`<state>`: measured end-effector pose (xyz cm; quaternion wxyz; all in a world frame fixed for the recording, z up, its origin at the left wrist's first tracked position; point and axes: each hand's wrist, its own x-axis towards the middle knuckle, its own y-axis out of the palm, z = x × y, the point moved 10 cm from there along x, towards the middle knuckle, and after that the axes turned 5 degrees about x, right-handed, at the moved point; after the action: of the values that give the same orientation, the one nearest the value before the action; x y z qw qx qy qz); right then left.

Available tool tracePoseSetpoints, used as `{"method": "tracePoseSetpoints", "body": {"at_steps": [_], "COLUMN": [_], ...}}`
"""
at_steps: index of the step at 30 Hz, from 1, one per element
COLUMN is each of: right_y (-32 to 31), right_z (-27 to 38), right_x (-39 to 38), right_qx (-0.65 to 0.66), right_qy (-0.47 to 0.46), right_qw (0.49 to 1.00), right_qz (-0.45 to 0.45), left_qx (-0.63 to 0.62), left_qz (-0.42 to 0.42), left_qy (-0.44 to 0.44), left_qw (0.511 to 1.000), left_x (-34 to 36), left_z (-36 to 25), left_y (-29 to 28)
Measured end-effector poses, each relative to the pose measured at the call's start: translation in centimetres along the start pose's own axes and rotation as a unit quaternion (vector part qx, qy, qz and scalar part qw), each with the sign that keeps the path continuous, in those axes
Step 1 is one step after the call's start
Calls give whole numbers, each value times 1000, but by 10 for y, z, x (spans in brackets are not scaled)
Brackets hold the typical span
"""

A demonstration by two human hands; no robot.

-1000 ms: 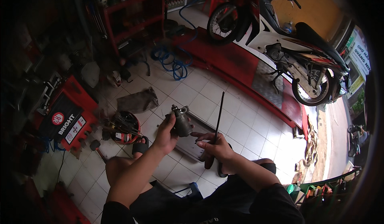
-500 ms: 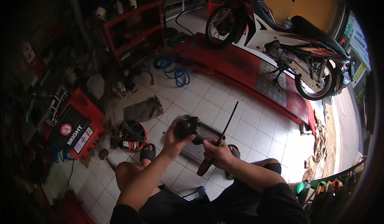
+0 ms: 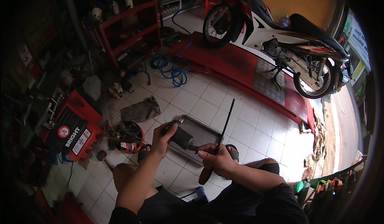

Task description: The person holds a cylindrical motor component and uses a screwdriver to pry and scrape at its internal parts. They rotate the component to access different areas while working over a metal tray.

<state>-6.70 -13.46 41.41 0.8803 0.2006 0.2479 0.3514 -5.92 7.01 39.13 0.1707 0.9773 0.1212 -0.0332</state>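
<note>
Dull dark-grey cylindrical metal motor, tilted, just below frame centre, left hand curled around its upper-left end, right hand wrapped round a red-handled screwdriver, grey tray beneath.

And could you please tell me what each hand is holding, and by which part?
The left hand holds a dark metal cylinder by its upper-left end. The right hand holds a screwdriver where its reddish handle meets the shaft.

Matt mtl cyl., smooth mtl tray, glossy flr tiles, rough mtl plate
</note>
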Motion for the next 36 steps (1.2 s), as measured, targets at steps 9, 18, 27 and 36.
{"method": "tracePoseSetpoints", "body": {"at_steps": [9, 18, 27, 36], "right_y": [25, 5, 17, 20], "right_z": [56, 83, 70, 73], "right_x": [-4, 11, 21, 21], "right_qx": [-79, -324, -469, -445], "right_qy": [-48, -153, -195, -218], "right_qw": [994, 934, 855, 859], "right_qz": [55, 3, 106, 133], "left_qx": [-264, -321, -212, -294], "left_qz": [-98, 17, 178, 205], "left_qy": [-130, -252, -384, -418], "left_qw": [951, 913, 881, 835], "left_x": [-9, -41, -72, -77], "left_z": [28, 49, 101, 98], "left_y": [3, 45, 83, 95]}}
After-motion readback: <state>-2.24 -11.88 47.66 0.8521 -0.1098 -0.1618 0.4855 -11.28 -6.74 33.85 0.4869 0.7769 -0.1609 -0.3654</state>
